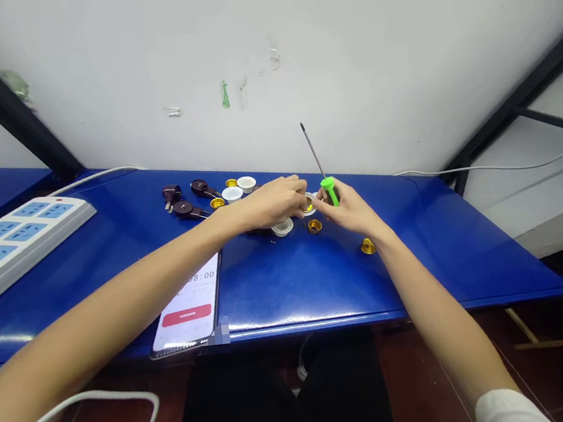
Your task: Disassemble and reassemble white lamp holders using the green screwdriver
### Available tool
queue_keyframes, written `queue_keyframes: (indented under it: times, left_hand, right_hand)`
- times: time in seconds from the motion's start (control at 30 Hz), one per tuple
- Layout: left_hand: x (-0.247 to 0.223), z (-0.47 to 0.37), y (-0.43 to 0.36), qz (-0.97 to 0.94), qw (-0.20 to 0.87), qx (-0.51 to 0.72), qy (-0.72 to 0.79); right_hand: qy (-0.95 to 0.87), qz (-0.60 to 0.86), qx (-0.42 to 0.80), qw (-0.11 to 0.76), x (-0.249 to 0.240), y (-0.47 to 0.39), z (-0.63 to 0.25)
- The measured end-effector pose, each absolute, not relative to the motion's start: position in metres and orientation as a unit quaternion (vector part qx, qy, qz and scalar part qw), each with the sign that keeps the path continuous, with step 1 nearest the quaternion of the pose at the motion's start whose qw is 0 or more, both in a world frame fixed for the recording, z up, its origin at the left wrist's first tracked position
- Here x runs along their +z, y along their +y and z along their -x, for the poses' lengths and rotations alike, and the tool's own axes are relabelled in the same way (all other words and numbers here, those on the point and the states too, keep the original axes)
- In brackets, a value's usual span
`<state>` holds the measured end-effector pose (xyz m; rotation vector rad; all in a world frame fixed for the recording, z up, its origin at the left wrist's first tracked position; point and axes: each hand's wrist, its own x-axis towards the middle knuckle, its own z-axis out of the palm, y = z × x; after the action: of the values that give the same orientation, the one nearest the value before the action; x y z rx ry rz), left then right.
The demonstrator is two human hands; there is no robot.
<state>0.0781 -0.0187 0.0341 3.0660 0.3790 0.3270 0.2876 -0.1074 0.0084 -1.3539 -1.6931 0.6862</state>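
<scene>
A screwdriver (330,191) with a bright green handle sits in my right hand (349,209), its shaft pointing up and away. The thumb and fingertips of that hand also touch a white lamp socket cup (310,204) with gold metal inside. My left hand (283,199) is closed at the other side of this cup, its fingertips partly hidden. Just below the hands are a gold threaded shell (314,226) and another white cup (283,227). A second gold threaded shell (368,246) lies by my right wrist.
Dark brown plug pieces (189,210), white cups (232,194) and gold shells (217,203) lie at the back left of the blue table (280,292). A phone (192,314) lies under my left forearm. A power strip (22,231) stands far left; a wall rises behind.
</scene>
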Motion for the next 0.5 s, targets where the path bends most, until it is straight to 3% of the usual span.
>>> queue_keyframes:
  times: [0.13, 0.27, 0.5]
  left_hand:
    - [0.04, -0.079, -0.02, -0.966, 0.116, 0.154, 0.174]
    - [0.049, -0.079, -0.026, -0.895, 0.281, 0.233, 0.256]
    - [0.041, -0.081, -0.034, -0.774, 0.495, 0.246, 0.309]
  right_hand:
    - [-0.65, 0.519, 0.321, 0.453, 0.009, -0.106, -0.292]
    - [-0.61, 0.504, 0.365, 0.491, 0.008, -0.105, -0.292]
    - [-0.57, 0.542, 0.312, 0.533, 0.009, -0.107, -0.284]
